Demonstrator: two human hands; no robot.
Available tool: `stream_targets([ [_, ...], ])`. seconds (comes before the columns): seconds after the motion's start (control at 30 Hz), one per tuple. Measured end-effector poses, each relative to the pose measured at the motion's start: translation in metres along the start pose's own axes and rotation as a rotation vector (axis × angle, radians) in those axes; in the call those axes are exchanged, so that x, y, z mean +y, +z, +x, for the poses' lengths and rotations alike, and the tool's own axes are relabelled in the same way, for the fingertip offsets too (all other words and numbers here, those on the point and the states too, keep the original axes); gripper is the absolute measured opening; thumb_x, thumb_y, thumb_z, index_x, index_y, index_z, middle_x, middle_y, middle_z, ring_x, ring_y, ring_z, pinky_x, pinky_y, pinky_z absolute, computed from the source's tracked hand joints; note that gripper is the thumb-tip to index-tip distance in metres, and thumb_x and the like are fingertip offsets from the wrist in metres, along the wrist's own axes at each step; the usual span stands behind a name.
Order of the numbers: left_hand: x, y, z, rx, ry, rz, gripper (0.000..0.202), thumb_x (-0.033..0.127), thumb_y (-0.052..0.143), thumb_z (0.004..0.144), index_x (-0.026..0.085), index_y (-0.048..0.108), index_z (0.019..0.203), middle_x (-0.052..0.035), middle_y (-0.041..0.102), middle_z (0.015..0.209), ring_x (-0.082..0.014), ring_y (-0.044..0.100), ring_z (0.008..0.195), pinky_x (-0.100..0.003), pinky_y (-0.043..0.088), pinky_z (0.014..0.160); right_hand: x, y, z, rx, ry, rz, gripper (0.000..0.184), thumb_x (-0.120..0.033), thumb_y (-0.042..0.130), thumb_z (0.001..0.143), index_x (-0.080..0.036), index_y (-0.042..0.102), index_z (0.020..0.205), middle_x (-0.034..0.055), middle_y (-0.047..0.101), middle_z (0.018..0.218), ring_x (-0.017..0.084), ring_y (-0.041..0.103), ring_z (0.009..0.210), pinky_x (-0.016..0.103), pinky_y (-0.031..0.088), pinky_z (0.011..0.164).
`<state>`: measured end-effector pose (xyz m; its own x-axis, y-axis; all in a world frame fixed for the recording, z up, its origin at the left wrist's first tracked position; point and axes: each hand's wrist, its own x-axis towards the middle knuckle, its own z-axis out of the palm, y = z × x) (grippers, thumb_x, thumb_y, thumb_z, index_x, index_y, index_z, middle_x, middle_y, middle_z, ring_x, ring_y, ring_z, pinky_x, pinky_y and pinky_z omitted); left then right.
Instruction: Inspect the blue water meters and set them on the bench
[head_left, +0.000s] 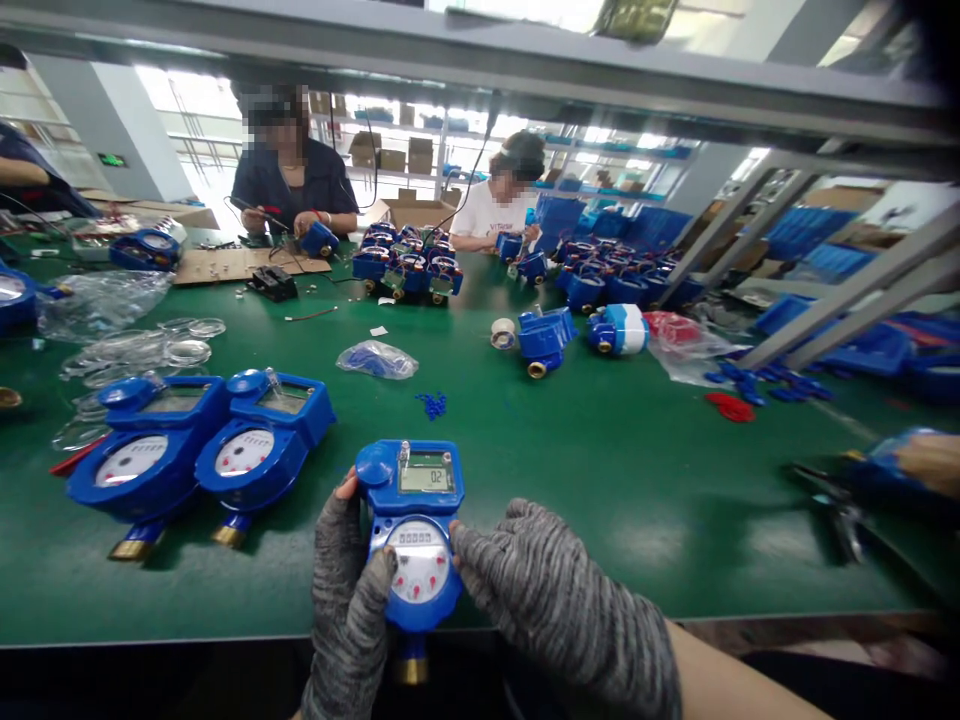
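Observation:
A blue water meter [411,500] with a small digital screen and a round white dial is in my left hand [349,590]. My left fingers wrap its left side, and the thumb lies on the dial's edge. The brass pipe end points down past the table's front edge. My right hand [551,575] is closed, its fingertips against the meter's right side beside the dial; anything pinched there is hidden. Both hands wear grey fingerless knit gloves. Left of them stand two more water meters [259,440]. Small blue pieces [432,404] lie beyond the held meter.
A plastic bag [376,360], a tape roll [503,334] and a blue meter body [546,340] lie farther back on the green table [637,480]. Pliers [840,510] and red pieces [729,406] are at right. Two people work across the table. A shelf frame [480,60] crosses overhead.

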<state>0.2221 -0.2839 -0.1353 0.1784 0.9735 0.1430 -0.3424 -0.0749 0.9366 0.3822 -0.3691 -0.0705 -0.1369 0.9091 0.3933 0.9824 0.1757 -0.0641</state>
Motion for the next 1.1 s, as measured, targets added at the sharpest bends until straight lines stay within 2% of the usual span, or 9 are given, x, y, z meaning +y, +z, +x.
stream_targets([
  [0.1, -0.003, 0.001, 0.000, 0.029, 0.024, -0.033, 0.059, 0.034, 0.066, 0.085, 0.026, 0.048, 0.140, -0.0100, 0.044, 0.150, -0.0333, 0.039, 0.138, -0.051, 0.030, 0.115, 0.015, 0.003, 0.000, -0.091, 0.062, 0.337, 0.020, -0.025, 0.052, 0.092, -0.024, 0.067, 0.104, 0.0024, 0.075, 0.081, 0.017, 0.067, 0.066, 0.032, 0.049, 0.073],
  [0.2, -0.007, 0.001, 0.000, 0.058, 0.017, -0.055, 0.064, 0.035, 0.068, 0.083, 0.025, 0.046, 0.141, -0.0105, 0.043, 0.150, -0.0346, 0.037, 0.139, -0.053, 0.027, 0.116, 0.052, 0.026, 0.017, -0.134, 0.271, 0.700, 0.026, -0.030, 0.041, 0.100, -0.020, 0.064, 0.106, 0.0010, 0.073, 0.081, 0.013, 0.067, 0.069, 0.023, 0.050, 0.066],
  [0.27, -0.008, 0.001, -0.001, 0.064, 0.012, -0.062, 0.065, 0.035, 0.069, 0.082, 0.025, 0.045, 0.142, -0.0106, 0.042, 0.150, -0.0351, 0.036, 0.139, -0.053, 0.025, 0.117, 0.082, 0.052, 0.038, -0.016, 0.517, 0.517, 0.025, -0.028, 0.043, 0.099, -0.016, 0.062, 0.109, 0.0043, 0.073, 0.092, 0.013, 0.067, 0.081, 0.022, 0.050, 0.073],
  [0.33, -0.008, 0.002, -0.002, 0.061, 0.008, -0.073, 0.065, 0.035, 0.067, 0.084, 0.025, 0.043, 0.143, -0.0098, 0.040, 0.152, -0.0343, 0.034, 0.141, -0.053, 0.024, 0.117, 0.107, 0.079, 0.062, -0.020, 0.584, 0.409, 0.022, -0.021, 0.053, 0.092, -0.013, 0.062, 0.111, 0.0096, 0.070, 0.107, 0.016, 0.065, 0.095, 0.025, 0.048, 0.083],
  [0.43, -0.010, 0.000, 0.000, 0.049, 0.004, -0.059, 0.062, 0.037, 0.065, 0.085, 0.027, 0.042, 0.143, -0.0084, 0.038, 0.153, -0.0328, 0.033, 0.142, -0.050, 0.026, 0.117, 0.129, 0.108, 0.089, -0.084, 0.633, 0.307, 0.018, -0.017, 0.059, 0.087, -0.014, 0.066, 0.102, 0.0087, 0.071, 0.100, 0.018, 0.063, 0.091, 0.027, 0.047, 0.083],
  [0.53, -0.014, -0.002, 0.005, 0.041, 0.019, -0.042, 0.065, 0.040, 0.065, 0.084, 0.026, 0.041, 0.142, -0.0101, 0.038, 0.153, -0.0334, 0.033, 0.142, -0.050, 0.027, 0.117, 0.134, 0.120, 0.102, -0.149, 0.653, 0.228, 0.014, -0.021, 0.059, 0.089, -0.015, 0.067, 0.099, 0.0075, 0.070, 0.096, 0.017, 0.063, 0.089, 0.028, 0.048, 0.082],
  [0.7, -0.010, 0.001, 0.006, 0.026, 0.042, -0.048, 0.068, 0.041, 0.065, 0.083, 0.023, 0.039, 0.144, -0.0121, 0.037, 0.153, -0.0349, 0.030, 0.142, -0.052, 0.023, 0.118, 0.138, 0.123, 0.109, -0.229, 0.634, 0.125, 0.024, -0.036, 0.055, 0.097, -0.014, 0.064, 0.104, 0.0058, 0.066, 0.102, 0.018, 0.064, 0.093, 0.039, 0.053, 0.085],
  [0.9, -0.002, 0.003, 0.000, 0.021, 0.004, -0.029, 0.063, 0.038, 0.063, 0.086, 0.025, 0.040, 0.143, -0.0099, 0.039, 0.152, -0.0336, 0.032, 0.142, -0.050, 0.023, 0.118, 0.133, 0.125, 0.116, -0.287, 0.635, 0.022, 0.029, -0.036, 0.056, 0.097, -0.015, 0.061, 0.115, 0.0086, 0.063, 0.116, 0.020, 0.063, 0.101, 0.041, 0.054, 0.088],
  [1.1, -0.003, 0.001, 0.000, 0.028, 0.001, -0.039, 0.064, 0.039, 0.065, 0.086, 0.025, 0.041, 0.143, -0.0099, 0.041, 0.150, -0.0335, 0.033, 0.141, -0.051, 0.023, 0.118, 0.130, 0.116, 0.115, -0.354, 0.647, -0.027, 0.030, -0.035, 0.057, 0.096, -0.015, 0.060, 0.118, 0.0096, 0.062, 0.119, 0.021, 0.063, 0.102, 0.041, 0.054, 0.089],
])
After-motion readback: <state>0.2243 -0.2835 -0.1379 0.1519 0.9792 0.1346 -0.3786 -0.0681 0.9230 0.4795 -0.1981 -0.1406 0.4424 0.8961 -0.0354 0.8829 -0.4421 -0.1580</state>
